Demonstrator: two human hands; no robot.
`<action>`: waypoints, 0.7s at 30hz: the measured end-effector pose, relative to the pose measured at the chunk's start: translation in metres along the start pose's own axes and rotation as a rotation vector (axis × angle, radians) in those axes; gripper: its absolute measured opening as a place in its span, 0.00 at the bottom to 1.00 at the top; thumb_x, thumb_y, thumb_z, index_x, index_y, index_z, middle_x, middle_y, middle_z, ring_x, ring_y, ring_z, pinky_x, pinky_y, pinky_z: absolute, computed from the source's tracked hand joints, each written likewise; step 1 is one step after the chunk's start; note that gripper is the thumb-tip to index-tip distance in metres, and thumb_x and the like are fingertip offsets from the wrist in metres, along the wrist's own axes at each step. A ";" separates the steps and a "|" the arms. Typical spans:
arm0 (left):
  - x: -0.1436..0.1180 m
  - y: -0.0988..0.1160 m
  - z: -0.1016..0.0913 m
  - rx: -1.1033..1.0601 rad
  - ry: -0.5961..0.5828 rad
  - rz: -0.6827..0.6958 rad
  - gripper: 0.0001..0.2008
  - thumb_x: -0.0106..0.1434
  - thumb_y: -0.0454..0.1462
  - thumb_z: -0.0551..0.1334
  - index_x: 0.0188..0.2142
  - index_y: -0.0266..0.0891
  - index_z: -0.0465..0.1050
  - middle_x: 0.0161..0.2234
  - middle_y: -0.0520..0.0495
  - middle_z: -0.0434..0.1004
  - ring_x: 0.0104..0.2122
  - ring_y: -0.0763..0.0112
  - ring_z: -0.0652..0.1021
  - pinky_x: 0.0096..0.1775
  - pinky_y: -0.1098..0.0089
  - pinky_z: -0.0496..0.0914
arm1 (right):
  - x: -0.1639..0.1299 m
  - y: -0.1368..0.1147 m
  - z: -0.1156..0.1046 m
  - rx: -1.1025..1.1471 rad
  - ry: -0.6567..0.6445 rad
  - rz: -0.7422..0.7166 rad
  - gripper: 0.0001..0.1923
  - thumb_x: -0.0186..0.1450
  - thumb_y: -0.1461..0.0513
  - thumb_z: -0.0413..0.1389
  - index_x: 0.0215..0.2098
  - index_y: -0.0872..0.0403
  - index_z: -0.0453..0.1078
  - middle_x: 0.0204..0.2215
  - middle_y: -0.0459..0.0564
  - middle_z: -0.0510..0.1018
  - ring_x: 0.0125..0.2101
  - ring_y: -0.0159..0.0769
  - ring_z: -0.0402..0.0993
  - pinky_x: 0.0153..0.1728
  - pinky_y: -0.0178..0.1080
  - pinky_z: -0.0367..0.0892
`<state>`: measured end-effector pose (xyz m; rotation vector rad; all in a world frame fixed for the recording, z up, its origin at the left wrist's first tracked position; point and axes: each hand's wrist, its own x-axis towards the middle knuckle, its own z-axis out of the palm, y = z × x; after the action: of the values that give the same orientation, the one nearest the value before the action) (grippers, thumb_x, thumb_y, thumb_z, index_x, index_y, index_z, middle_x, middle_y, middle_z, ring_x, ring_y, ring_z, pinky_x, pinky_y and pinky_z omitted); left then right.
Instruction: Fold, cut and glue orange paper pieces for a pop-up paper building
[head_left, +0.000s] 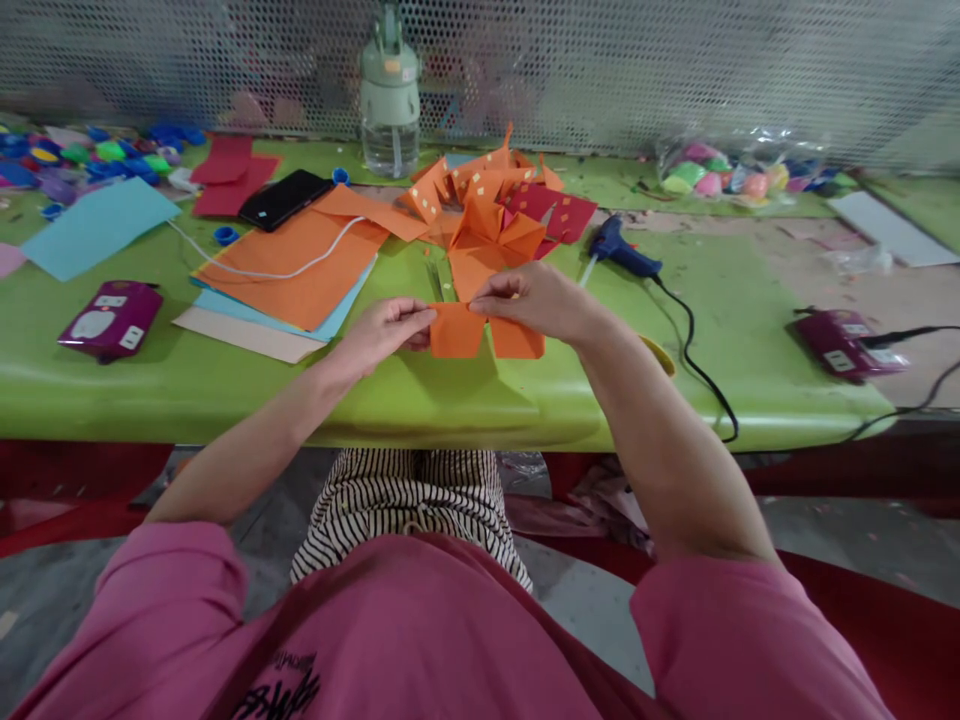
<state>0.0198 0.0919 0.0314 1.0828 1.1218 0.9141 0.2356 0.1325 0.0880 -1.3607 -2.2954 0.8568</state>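
L fingers (421,318), R fingers (491,292) pinching orange ppr (456,335); green tbl (225,395), mesh panel (600,85) behind.

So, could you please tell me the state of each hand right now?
Left hand: closed, pinching the orange paper at its left edge.
Right hand: closed, pinching orange paper along the top edge.

The held paper (456,335) is orange, its two flat flaps side by side, a narrow gap between them.
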 end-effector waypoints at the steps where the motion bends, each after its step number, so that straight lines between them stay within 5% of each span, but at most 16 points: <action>1: 0.000 0.000 0.000 0.008 -0.006 -0.010 0.04 0.64 0.35 0.65 0.35 0.35 0.74 0.28 0.52 0.79 0.25 0.80 0.78 0.35 0.75 0.74 | 0.000 0.000 0.000 0.021 0.014 0.004 0.14 0.60 0.52 0.60 0.31 0.54 0.78 0.28 0.46 0.80 0.29 0.32 0.69 0.32 0.36 0.60; 7: -0.001 -0.005 -0.001 0.083 -0.054 0.005 0.06 0.62 0.34 0.67 0.32 0.35 0.72 0.26 0.53 0.78 0.24 0.80 0.78 0.35 0.75 0.73 | -0.001 0.002 0.002 0.130 0.035 0.001 0.15 0.59 0.50 0.61 0.30 0.54 0.77 0.27 0.46 0.78 0.28 0.30 0.66 0.30 0.36 0.60; 14: -0.005 -0.008 -0.005 0.072 -0.161 -0.036 0.10 0.63 0.41 0.67 0.35 0.35 0.73 0.36 0.43 0.84 0.35 0.73 0.82 0.44 0.69 0.75 | -0.003 0.003 -0.002 0.200 0.072 0.003 0.19 0.56 0.47 0.62 0.30 0.55 0.77 0.27 0.47 0.77 0.27 0.30 0.63 0.27 0.36 0.57; 18: -0.008 0.003 -0.011 0.236 -0.099 0.056 0.23 0.59 0.50 0.69 0.46 0.36 0.74 0.37 0.45 0.83 0.36 0.71 0.81 0.40 0.69 0.73 | -0.005 0.000 -0.001 0.142 0.001 -0.001 0.18 0.58 0.48 0.61 0.30 0.55 0.77 0.25 0.45 0.75 0.26 0.29 0.62 0.28 0.36 0.57; 21: -0.008 0.016 -0.011 0.360 -0.039 0.154 0.22 0.57 0.51 0.69 0.42 0.36 0.77 0.32 0.48 0.81 0.31 0.73 0.78 0.36 0.72 0.70 | -0.005 -0.006 0.005 0.069 -0.056 -0.033 0.16 0.59 0.49 0.60 0.29 0.54 0.77 0.23 0.43 0.72 0.26 0.28 0.61 0.29 0.35 0.55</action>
<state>0.0072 0.0900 0.0476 1.4920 1.2111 0.8236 0.2310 0.1242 0.0885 -1.2817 -2.3006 0.9669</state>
